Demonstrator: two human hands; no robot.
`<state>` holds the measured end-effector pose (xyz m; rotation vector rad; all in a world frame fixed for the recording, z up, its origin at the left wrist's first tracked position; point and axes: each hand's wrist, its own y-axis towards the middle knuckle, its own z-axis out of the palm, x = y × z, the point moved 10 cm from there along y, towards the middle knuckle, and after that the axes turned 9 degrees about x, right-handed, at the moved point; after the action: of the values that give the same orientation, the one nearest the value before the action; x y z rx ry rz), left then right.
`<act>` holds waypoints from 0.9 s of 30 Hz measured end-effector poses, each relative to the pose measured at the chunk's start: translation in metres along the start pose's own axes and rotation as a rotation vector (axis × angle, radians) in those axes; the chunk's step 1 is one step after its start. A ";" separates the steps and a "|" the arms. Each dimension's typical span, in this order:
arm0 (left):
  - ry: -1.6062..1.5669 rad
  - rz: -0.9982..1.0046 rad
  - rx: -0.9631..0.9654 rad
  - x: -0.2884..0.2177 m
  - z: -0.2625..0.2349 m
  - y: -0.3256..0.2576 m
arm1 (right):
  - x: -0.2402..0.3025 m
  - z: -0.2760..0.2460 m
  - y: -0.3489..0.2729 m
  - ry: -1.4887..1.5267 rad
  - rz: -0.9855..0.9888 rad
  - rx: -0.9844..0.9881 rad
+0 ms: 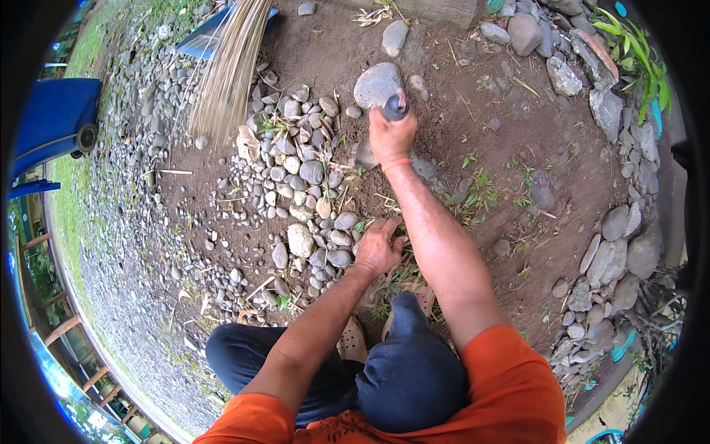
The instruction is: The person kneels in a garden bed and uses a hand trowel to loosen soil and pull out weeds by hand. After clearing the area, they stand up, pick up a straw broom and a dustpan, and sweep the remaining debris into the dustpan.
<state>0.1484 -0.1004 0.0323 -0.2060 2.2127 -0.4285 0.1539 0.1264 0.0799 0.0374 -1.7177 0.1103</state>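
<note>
My right hand (393,139) is closed round the dark handle of a hand trowel (364,155). Its grey metal blade points down at the loose soil, partly hidden behind my hand. Just beyond it lies a large, smooth grey stone (377,84). My left hand (379,248) rests low on the dirt, nearer to me, with fingers apart and slightly bent; their tips are hard to make out. Left of both hands spreads a heap of rounded stones (312,172), with a pale, rough stone (300,240) close to my left hand.
A stick broom (233,74) lies across a blue dustpan (200,35) at the far left. A blue wheeled bin (55,122) is at the left rim. Small weeds (477,194) dot the soil to the right, bordered by stacked rocks (608,263). Gravel (133,274) covers the left side.
</note>
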 end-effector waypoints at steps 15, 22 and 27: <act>0.067 -0.492 -0.149 0.081 -0.073 0.062 | 0.018 0.005 -0.005 0.045 -0.244 -0.048; 0.013 -0.445 -0.212 0.089 -0.058 0.064 | 0.017 -0.003 -0.011 0.042 -0.223 0.053; -0.101 -0.354 -0.137 0.053 -0.002 0.041 | 0.007 -0.025 -0.009 0.226 -0.139 0.050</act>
<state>0.1137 -0.0769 -0.0200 -0.6846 2.1090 -0.4464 0.1779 0.1199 0.0906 0.1750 -1.4820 0.0516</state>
